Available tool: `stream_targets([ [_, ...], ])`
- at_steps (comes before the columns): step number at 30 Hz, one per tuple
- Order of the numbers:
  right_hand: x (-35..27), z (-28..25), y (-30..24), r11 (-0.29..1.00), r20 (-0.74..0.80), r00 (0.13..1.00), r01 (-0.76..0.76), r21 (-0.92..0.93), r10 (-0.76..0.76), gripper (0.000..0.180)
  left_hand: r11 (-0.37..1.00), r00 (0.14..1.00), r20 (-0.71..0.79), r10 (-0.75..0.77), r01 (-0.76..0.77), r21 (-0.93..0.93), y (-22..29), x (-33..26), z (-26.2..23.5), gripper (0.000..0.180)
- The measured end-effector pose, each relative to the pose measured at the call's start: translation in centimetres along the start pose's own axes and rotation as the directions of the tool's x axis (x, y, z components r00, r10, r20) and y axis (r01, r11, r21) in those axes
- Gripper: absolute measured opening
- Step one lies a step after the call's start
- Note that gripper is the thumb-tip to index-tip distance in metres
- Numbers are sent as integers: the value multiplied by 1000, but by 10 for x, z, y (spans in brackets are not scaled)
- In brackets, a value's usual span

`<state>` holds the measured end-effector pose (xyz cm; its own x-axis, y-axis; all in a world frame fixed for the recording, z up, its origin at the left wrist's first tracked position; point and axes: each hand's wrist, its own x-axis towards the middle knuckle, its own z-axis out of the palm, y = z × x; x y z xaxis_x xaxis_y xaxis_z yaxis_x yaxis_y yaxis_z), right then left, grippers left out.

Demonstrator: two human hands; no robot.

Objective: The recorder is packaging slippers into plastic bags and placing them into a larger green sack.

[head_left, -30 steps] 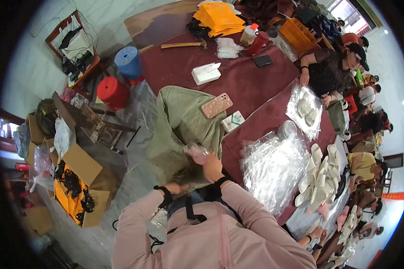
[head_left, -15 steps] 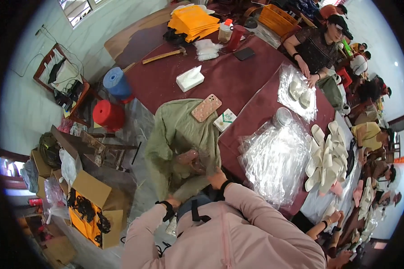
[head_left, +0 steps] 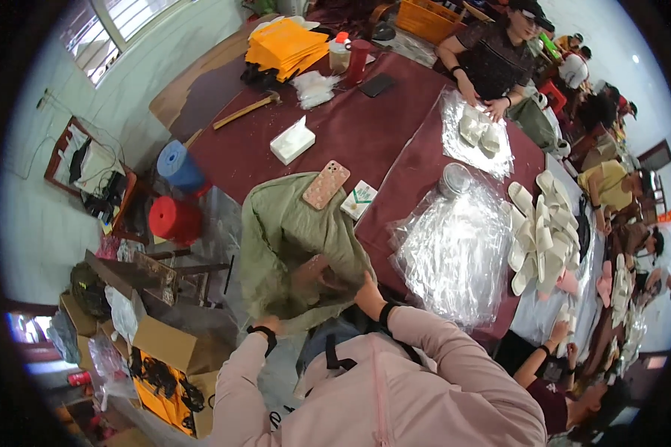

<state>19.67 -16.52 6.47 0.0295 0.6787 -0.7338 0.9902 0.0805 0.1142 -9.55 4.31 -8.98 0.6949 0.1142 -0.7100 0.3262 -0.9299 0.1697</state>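
Note:
A green woven sack (head_left: 276, 216) hangs over the near edge of the table, its mouth gaping toward me. My right hand (head_left: 369, 296) is closed on the right side of its rim, thumb uppermost. At the lower left of the rim is my left hand (head_left: 268, 325), its fingers curled at the cloth and partly hidden. Something pinkish brown lies deep in the sack, too blurred to name. A phone in a pink patterned case (head_left: 326, 185) rests on the sack's far edge, beside a small white and green box (head_left: 359, 200).
A stack of clear plastic bags (head_left: 447, 261) with a round container (head_left: 455, 179) on it lies right, near cream slippers (head_left: 544, 231). A co-worker (head_left: 492, 67) handles bagged slippers across the table. Left stand red (head_left: 175, 220) and blue stools (head_left: 179, 167) and an open carton (head_left: 164, 339).
The sack's mouth has been pulled wider and rounder. My hands have moved farther apart, the right one outward with the rim. The whole view has shifted slightly.

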Motion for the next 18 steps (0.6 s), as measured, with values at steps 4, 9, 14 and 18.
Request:
stream_targets([
  [4,4,35,11,971,-62,975,-204,125,213,30,965,837,-542,-78,-74,-252,78,16,-199,30],
  [9,-29,1,25,927,-113,922,-374,-13,371,38,751,689,-717,-100,-420,-509,131,93,-274,46],
  [14,-31,12,26,902,-130,897,-431,-40,423,34,797,702,-675,-225,-266,-542,186,142,-338,71],
  [18,-26,9,28,864,-117,857,-489,121,501,33,788,811,-450,-374,22,-615,198,151,-362,82],
])
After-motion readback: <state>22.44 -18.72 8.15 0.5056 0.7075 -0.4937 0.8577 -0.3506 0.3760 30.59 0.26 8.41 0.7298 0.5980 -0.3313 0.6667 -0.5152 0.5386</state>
